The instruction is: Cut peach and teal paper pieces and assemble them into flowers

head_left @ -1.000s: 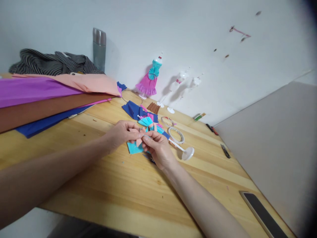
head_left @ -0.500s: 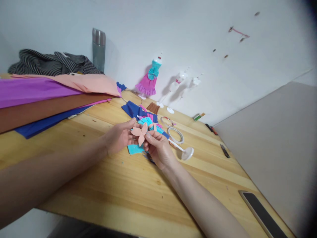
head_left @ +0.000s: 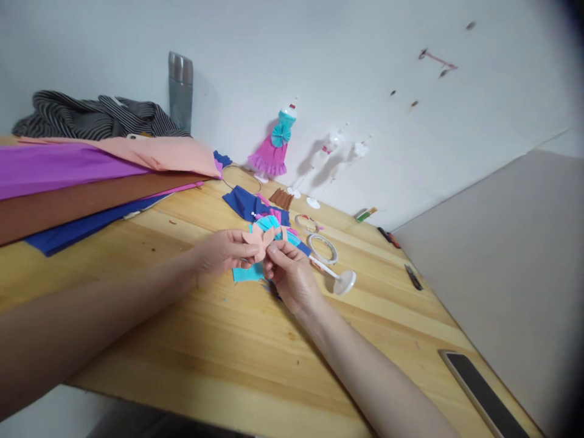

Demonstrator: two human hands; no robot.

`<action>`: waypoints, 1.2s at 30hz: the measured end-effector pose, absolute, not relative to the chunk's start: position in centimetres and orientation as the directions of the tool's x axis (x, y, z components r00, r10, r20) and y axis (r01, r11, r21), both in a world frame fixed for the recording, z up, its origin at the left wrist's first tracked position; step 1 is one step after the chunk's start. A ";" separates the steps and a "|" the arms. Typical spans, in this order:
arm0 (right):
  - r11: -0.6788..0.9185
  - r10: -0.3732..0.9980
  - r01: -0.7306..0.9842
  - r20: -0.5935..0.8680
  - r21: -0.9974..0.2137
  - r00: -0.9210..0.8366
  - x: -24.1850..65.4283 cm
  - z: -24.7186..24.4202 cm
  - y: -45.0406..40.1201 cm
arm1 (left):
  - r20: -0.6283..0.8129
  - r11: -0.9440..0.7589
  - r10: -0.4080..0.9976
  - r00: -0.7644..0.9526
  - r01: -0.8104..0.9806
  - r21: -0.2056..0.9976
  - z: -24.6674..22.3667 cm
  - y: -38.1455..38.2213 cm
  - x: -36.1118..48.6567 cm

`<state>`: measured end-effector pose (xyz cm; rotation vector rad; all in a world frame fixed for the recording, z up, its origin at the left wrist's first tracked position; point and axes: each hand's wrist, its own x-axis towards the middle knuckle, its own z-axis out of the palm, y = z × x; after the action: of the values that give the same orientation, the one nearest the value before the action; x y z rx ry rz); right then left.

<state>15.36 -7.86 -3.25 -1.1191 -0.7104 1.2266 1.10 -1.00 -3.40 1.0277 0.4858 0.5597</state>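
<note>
Flower cutout (head_left: 259,237), pale peach, several petals spread; left hand (head_left: 223,250), right hand (head_left: 292,271) both pinching it.

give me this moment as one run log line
left hand: pinching peach flower | right hand: pinching same flower | near: cyan piece on table | back: dressed mannequin standing

The peach petalled cutout (head_left: 255,236) is partly covered by the left hand (head_left: 223,250) and the right hand (head_left: 291,271). A dark object (head_left: 274,290) is largely concealed beneath the latter and cannot be identified. The coloured sheets (head_left: 68,167) are cut off by the left edge, the pale-rimmed dark slab (head_left: 486,392) by the bottom. The green item (head_left: 366,214) is too small to be identified.
</note>
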 end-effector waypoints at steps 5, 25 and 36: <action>-0.067 0.963 -0.379 -0.159 -0.923 0.216 15.1 -3.4 -8.0 | -0.090 0.272 0.735 0.672 -0.170 0.947 -3.3 -1.4 1.4; -0.034 0.971 -0.372 -0.118 -0.928 0.207 14.4 -3.1 -8.2 | -0.001 0.200 0.785 0.620 -0.252 0.947 -2.3 -2.6 1.5; -0.030 0.980 -0.234 -0.074 -0.972 0.185 15.2 -2.5 -7.9 | 0.004 0.177 0.809 0.587 -0.251 0.952 -2.6 -2.0 1.4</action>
<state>15.25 -7.94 -2.51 -1.1595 -0.8731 1.2048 1.36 -1.96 -2.61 1.1606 0.5875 0.8147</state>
